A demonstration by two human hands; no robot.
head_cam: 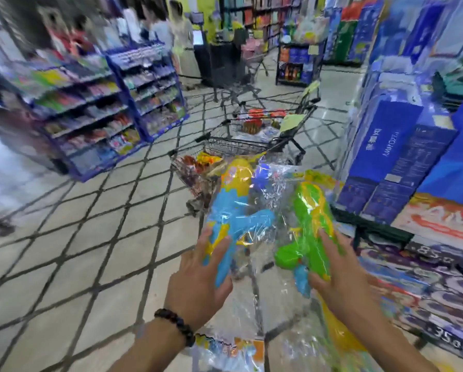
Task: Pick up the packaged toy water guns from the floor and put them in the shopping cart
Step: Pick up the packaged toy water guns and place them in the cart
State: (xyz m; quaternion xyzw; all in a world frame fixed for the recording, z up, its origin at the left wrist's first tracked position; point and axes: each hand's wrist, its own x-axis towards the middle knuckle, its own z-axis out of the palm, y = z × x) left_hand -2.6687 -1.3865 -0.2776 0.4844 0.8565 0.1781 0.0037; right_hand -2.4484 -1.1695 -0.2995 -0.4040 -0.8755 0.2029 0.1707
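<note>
Both your arms reach forward.
Your left hand [198, 277] and right hand [340, 280] are spread-fingered, palms facing inward; a beaded bracelet [175, 326] circles your left wrist.

Tiled floor [72, 237] — pale squares with dark grout lines. Blue-framed shelving [96, 111] on the left, tiers packed with colourful packets, too blurred to read. Stacked blue cartons [402, 162] on the right, on a low dark rack. Shoppers [168, 30] stand far back, beside a dark display stand [294, 63] of bottles.
</note>
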